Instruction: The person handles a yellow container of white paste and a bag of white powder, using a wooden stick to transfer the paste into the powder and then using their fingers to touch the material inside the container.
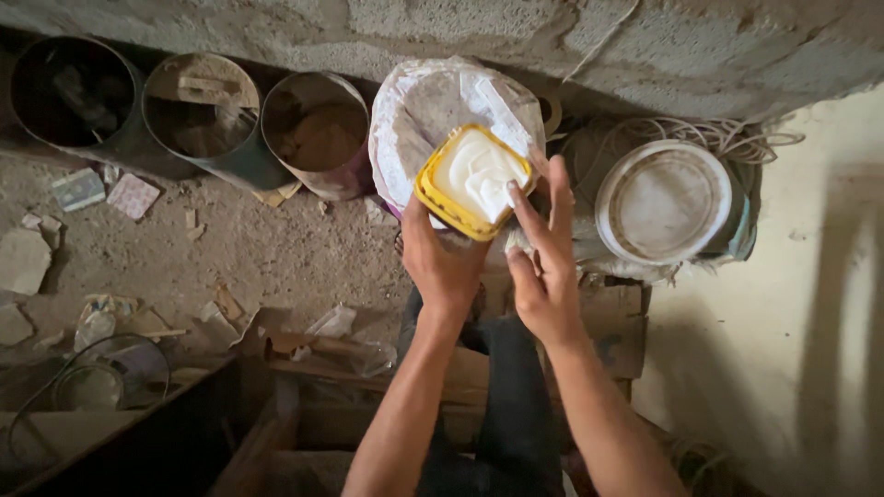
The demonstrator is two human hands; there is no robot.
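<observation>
A rough grey plastered wall (pixel 571 37) is seen along the top, with three open round metal cans (pixel 207 115) lined against it. The dusty concrete floor (pixel 267 248) is strewn with paper scraps and stone chips (pixel 23 262); dim light is cast from the right

1 head camera looks steeply down, close above the hands (pixel 497 267)

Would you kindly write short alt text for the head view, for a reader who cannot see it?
Seen from above, the left hand holds a yellow square tub of white paste while the right hand dips fingers at its edge. Beyond stand three open metal cans and a white bucket along a rough concrete wall.
</observation>
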